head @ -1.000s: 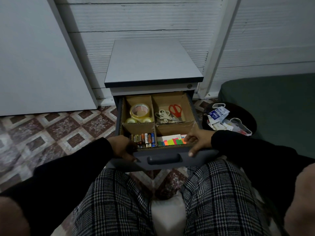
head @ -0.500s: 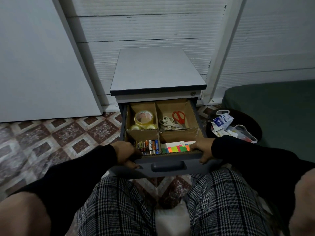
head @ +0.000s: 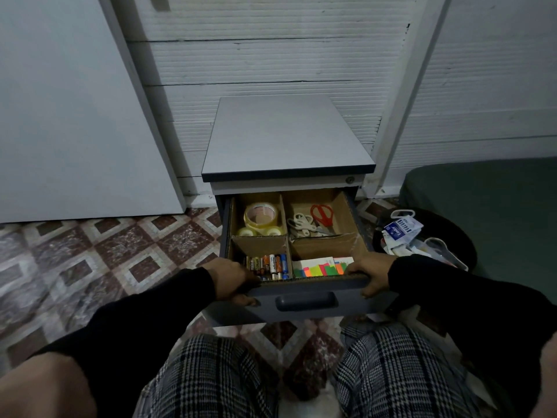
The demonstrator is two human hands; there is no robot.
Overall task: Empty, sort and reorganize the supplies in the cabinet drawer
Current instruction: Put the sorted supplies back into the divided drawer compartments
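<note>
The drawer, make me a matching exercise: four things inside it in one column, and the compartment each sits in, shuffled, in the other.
Things:
1. tape rolls
2. scissors
3. batteries
4. sticky notes

Compartments of the drawer, as seen by the person:
A. near right
B. far left
C. near left
D. far right

Pairs: 1-B, 2-D, 3-C, 4-A

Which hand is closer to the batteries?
Left. The left hand grips the drawer front right beside the batteries; the right hand grips the far corner, past the sticky notes.
</note>
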